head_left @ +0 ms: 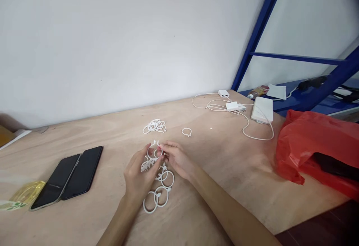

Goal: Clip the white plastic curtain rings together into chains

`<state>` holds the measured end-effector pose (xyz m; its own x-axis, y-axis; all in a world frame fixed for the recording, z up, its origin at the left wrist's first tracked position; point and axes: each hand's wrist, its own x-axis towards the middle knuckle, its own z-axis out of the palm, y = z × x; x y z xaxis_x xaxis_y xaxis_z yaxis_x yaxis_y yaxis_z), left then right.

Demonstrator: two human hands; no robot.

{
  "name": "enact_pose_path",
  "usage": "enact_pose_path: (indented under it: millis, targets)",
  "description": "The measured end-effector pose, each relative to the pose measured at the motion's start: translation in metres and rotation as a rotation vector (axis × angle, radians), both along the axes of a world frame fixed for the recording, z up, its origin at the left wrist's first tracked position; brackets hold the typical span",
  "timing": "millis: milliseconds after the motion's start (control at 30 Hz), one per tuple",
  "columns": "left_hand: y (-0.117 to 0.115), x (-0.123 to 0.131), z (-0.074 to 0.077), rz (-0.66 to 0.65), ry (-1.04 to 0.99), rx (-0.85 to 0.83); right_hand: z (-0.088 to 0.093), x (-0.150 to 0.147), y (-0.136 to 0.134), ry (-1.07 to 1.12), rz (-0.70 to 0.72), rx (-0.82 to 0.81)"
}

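Note:
A white plastic shower curtain ring [155, 142] with knobbed ends is raised a little above the table. My left hand [137, 175] grips it from the left side, between thumb and fingers. On the opposite side my right hand [178, 160] pinches it near its knobbed ends. Beneath and in front of both hands lie several more white rings [169, 198], some overlapping; my fingers partly hide this group. Farther back is a tangled pile of similar rings [155, 125]. One single ring [189, 135] lies apart to the right of that pile.
Two dark phones [81, 173] lie side by side at left, beside a yellow coil [28, 193]. White chargers [232, 106], cables and a white box [262, 109] occupy the back right. A red plastic bag [316, 145] covers the right side near a blue metal frame [254, 32].

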<state>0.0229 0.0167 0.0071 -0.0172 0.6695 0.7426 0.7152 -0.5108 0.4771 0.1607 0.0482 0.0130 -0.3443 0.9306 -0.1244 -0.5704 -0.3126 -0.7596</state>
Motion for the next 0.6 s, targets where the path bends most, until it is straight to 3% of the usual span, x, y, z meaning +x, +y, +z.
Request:
enact_pose_path:
  millis: [200, 600]
  targets:
    - [-0.0001, -0.0051, -0.0043, -0.098, 0.028, 0.001, 0.0028, -0.0006, -0.002, -0.06, 0.001, -0.003]
    - [-0.0032, -0.0097, -0.0053, -0.085, 0.12, 0.079, 0.0039, -0.0023, -0.0067, -0.083, 0.115, 0.04]
